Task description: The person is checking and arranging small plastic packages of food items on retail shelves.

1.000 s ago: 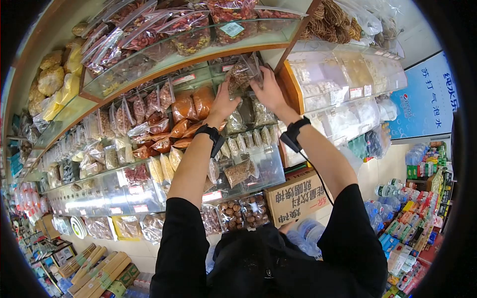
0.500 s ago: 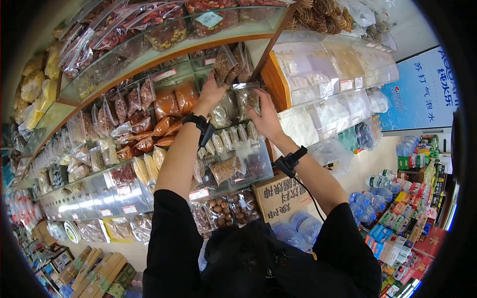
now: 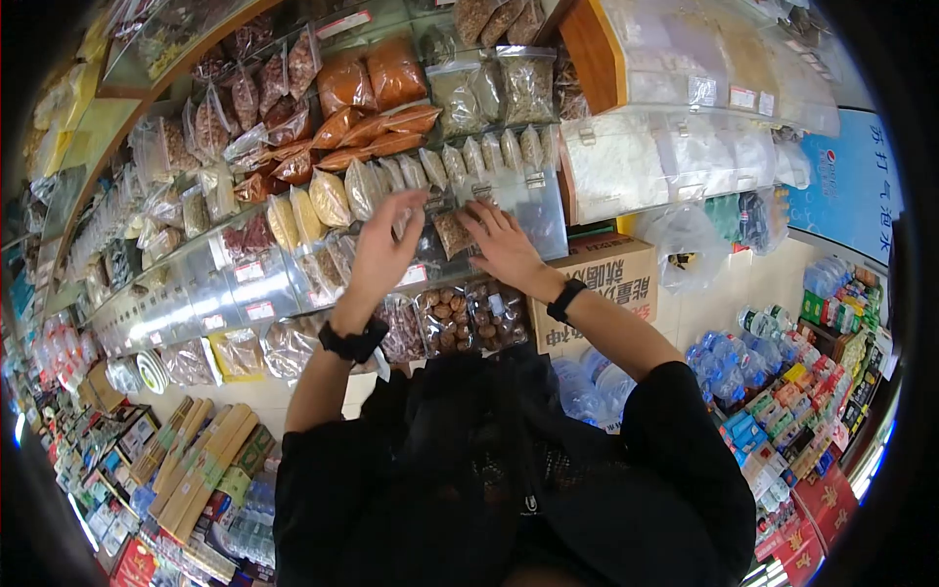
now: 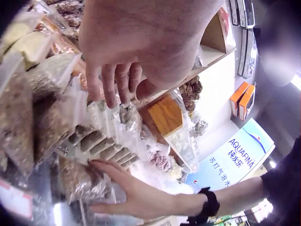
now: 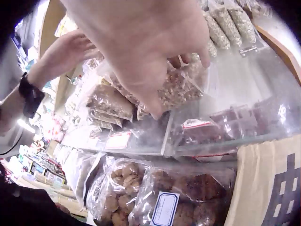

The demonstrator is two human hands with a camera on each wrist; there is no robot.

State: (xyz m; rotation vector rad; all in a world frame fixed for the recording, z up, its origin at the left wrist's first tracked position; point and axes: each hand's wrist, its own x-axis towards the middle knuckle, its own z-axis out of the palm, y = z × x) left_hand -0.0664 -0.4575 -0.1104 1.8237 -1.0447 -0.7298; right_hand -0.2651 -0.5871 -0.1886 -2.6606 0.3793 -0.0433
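Observation:
A small clear bag of brown seeds (image 3: 452,233) lies on the clear lid of a display bin. My right hand (image 3: 507,249) is at its right end, fingers reaching over the bag and thumb spread to the near side. In the right wrist view the thumb overlaps the bag of seeds (image 5: 181,89). The left hand (image 3: 383,249) hovers to the left of that bag with loosely bent fingers and holds nothing. Beyond both hands stands a row of slim packets (image 3: 489,155). Two larger bags of greenish dried herbs (image 3: 526,83) sit behind the row.
Bags of orange-red powder (image 3: 394,73) are stacked at the back. Bags of walnuts (image 3: 448,318) hang below the bins, beside a cardboard box (image 3: 621,279). Clear bins of white goods (image 3: 626,166) stand to the right, with a wooden panel (image 3: 592,59) above them.
Both hands have come down and nearer from the upper shelf of herb and seed bags. My right hand has left a herb bag and reached the seed bag on the lid. The head view has shifted.

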